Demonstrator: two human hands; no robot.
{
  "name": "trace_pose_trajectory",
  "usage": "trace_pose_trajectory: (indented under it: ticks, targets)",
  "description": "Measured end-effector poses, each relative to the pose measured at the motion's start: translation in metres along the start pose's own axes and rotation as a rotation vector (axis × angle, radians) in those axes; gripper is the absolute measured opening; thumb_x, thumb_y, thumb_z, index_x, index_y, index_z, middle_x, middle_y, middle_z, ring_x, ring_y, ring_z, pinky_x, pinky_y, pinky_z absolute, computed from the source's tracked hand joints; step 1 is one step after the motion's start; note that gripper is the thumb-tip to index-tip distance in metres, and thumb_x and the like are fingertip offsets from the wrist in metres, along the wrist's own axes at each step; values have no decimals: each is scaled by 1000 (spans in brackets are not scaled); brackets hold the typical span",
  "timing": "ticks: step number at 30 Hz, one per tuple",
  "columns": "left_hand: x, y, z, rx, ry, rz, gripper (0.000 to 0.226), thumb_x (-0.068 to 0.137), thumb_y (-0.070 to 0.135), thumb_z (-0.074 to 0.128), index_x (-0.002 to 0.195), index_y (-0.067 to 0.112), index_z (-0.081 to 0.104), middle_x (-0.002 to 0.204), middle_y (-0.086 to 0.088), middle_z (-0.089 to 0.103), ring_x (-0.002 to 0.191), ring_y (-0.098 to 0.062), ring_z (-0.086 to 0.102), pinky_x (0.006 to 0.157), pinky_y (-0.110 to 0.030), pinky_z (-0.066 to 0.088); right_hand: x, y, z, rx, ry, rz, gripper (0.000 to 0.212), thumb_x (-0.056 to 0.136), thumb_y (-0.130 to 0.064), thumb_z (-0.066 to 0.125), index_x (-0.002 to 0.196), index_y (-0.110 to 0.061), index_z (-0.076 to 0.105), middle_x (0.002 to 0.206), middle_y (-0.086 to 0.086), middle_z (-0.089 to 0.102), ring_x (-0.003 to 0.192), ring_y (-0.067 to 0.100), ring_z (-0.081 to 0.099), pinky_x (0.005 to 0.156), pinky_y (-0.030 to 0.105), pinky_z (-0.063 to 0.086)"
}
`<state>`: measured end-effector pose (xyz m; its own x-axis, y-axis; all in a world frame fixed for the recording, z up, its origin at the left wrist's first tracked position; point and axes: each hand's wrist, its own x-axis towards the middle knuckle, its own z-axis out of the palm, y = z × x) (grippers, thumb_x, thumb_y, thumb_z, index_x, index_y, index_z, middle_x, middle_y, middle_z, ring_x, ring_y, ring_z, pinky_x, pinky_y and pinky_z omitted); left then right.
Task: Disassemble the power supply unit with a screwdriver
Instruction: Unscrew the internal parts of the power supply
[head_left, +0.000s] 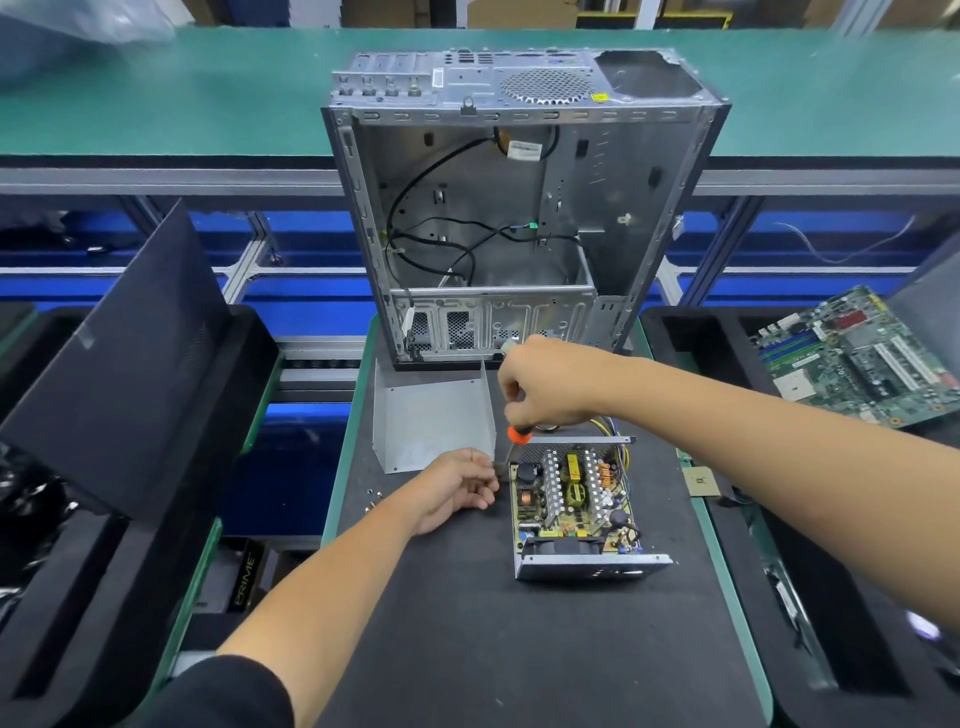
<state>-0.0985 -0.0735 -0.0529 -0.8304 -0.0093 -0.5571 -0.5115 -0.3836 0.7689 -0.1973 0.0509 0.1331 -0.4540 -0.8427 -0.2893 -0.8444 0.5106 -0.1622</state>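
At frame centre, the opened grey metal power supply unit (576, 506) with exposed circuit board lies on the black-matted counter (467, 623). The right hand (545, 384) has its fingers curled around the orange-collared screwdriver (517, 435); the left hand (457, 488), fingers loosely curled, rests at the unit's left edge.

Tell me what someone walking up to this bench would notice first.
Probably the opened power supply unit on the dark mat, its circuit board bare, with the right hand gripping an orange-handled screwdriver at its far left corner while the left hand rests beside it. Behind stands a stripped computer case; the removed metal cover lies in front of it, and a motherboard sits far right.
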Motion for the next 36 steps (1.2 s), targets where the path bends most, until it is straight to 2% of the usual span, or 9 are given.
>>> trace_pose_trajectory:
  ticks: [3,7,11,15,21,24,29,33,36]
  targets:
    - [-2,-2,4,0,95,35,21,87,-12,46,84,8,47,62,-11,58,45,-16,53,42,-21,43,-2,-1,-2,10,3,-15,17,81,-27,67,82,-9,68,65,-1,54,60,14,46,45,25,29]
    - [-5,-6,7,162,156,63,22,83,-9,46,87,10,57,61,-7,55,42,-12,46,39,-20,33,-4,-1,-2,21,16,-31,14,82,-27,67,82,-12,66,61,-6,51,53,5,42,44,24,27]
    - [-12,-10,2,226,79,74,21,85,-8,51,90,4,67,65,-6,60,49,-12,53,46,-19,41,-6,3,0,33,16,-51,13,83,-28,66,81,-15,64,67,-5,55,58,5,45,46,25,29]
    - [-21,-16,1,268,107,92,12,90,-5,55,87,1,65,78,-11,62,56,-12,57,56,-20,48,-6,5,3,36,23,-74,13,83,-30,66,80,-18,63,86,2,60,64,10,49,47,24,29]
    - [-46,-5,13,402,332,188,17,82,-9,57,78,3,67,66,-10,63,51,-11,59,55,-21,49,-11,-2,-1,26,-60,-159,11,80,-29,69,77,-21,63,67,-11,55,62,6,50,48,22,33]
    - [-61,12,9,605,436,217,18,79,-4,57,79,10,70,67,-9,66,56,-12,58,60,-22,49,-8,-14,-4,-2,-74,-227,11,80,-27,69,84,-16,68,72,-10,59,74,13,55,57,26,39]
    - [-79,20,-11,1072,640,202,23,81,2,55,87,12,75,91,0,71,76,-9,59,67,-17,47,2,-28,-4,-13,-72,-298,16,82,-27,68,91,-13,70,88,1,69,80,16,60,51,21,37]
    - [-87,14,-19,1250,687,121,24,83,0,52,88,12,72,95,-2,66,86,-18,61,73,-25,51,4,-33,0,-62,-61,-331,17,80,-27,69,89,-13,70,87,2,68,77,18,58,48,23,35]
    - [-87,11,-18,1276,717,91,24,79,-1,50,81,13,69,87,-3,65,81,-20,60,67,-26,50,4,-32,4,-77,-69,-343,13,80,-28,69,84,-16,67,86,2,68,76,18,58,47,23,32]
